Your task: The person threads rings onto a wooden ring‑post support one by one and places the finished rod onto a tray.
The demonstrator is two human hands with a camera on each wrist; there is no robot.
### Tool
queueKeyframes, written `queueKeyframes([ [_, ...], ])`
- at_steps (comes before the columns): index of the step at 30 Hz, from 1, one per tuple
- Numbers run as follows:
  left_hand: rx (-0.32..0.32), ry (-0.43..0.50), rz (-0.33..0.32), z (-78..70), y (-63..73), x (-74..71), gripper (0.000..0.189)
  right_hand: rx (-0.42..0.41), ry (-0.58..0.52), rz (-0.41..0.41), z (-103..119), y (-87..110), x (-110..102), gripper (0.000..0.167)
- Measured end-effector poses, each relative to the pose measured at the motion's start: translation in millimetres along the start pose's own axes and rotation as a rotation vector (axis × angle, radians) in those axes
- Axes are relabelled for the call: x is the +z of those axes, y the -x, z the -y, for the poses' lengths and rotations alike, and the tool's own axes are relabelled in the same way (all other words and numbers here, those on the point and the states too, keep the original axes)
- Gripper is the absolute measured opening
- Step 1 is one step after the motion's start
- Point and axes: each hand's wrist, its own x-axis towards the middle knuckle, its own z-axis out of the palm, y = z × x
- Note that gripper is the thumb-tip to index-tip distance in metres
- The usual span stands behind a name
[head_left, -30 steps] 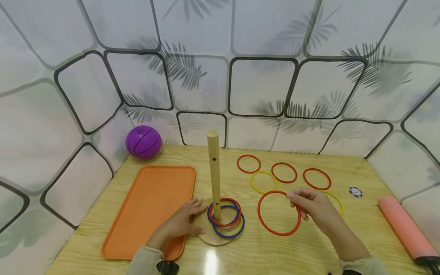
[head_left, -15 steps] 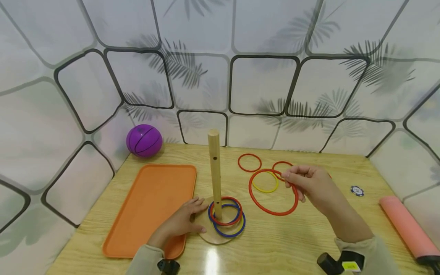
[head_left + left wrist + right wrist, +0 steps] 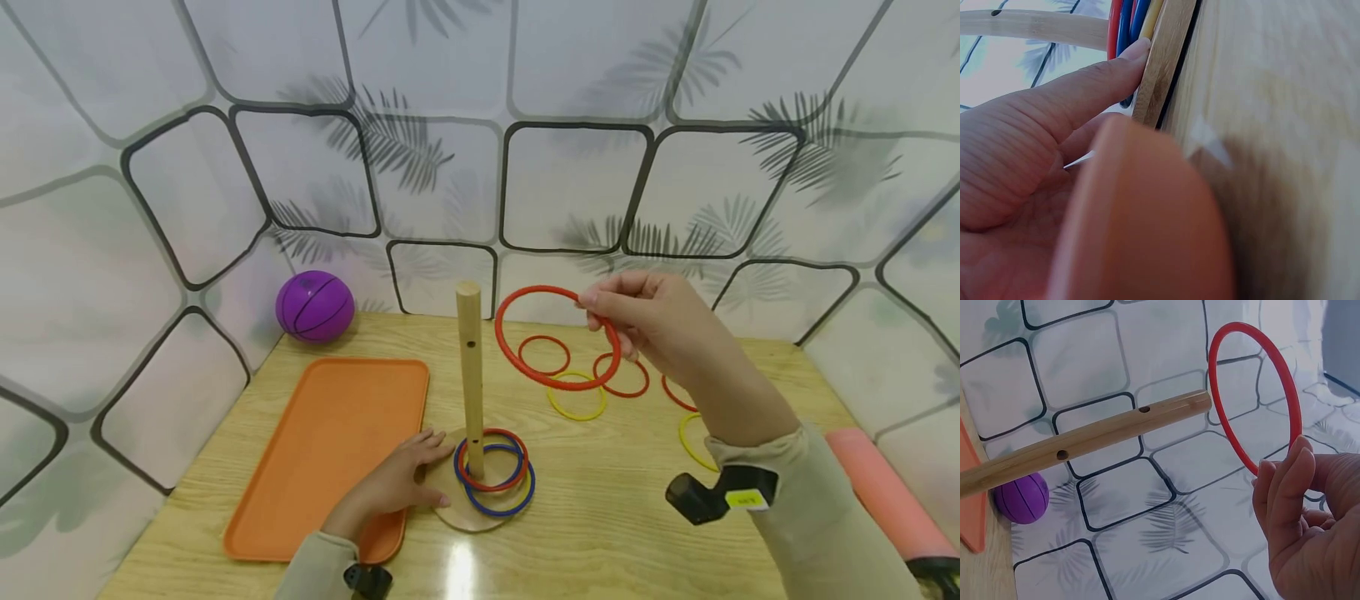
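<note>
- We pinch a thin, glossy red ring (image 3: 540, 289) between the thumb and fingers of our right hand (image 3: 660, 321); it hangs tilted in the air, just beside the post's top and not around it.
- We see the pale wooden post (image 3: 471, 375) upright, round, with small dark holes along its length.
- Its flat round base (image 3: 461, 518) lies on the table, our left hand (image 3: 393, 479) touching its edge.
- Around the post's foot we find a lower red ring (image 3: 491, 489), blue rings (image 3: 535, 483) and a mostly hidden yellow ring (image 3: 1151, 19), stacked off-centre.
</note>
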Motion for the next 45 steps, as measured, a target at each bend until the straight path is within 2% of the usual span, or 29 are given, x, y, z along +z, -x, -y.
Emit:
queueKeyframes([
  [5,-0.010,0.007,0.002,-0.5,-0.6,-0.2,0.073,0.003,-0.048,0.014,7.7,-14.2,11.2,0.011],
  [11,-0.005,0.025,0.007,-2.8,-0.8,-0.5,0.072,0.001,-0.081,0.025,6.1,-26.0,21.4,0.013],
  [19,-0.017,0.018,0.008,-3.7,-1.0,-1.1,0.072,0.028,-0.044,0.046,-5.7,-37.0,29.7,0.019],
  [25,-0.017,0.016,0.002,-4.5,0.1,-1.3,0.072,0.060,0.033,0.032,-16.6,-42.1,36.5,0.013],
  [32,-0.009,0.011,-0.005,-4.0,0.6,-0.4,0.072,0.136,0.095,0.041,-51.9,-41.5,37.2,0.012],
  [39,-0.020,0.025,-0.002,-3.5,0.6,-0.3,0.073,0.186,0.061,0.049,-94.2,-37.6,33.4,0.013],
  [45,-0.026,0.025,-0.007,-2.2,-0.1,0.5,0.073,0.203,0.027,0.054,-119.0,-33.6,30.5,0.009],
])
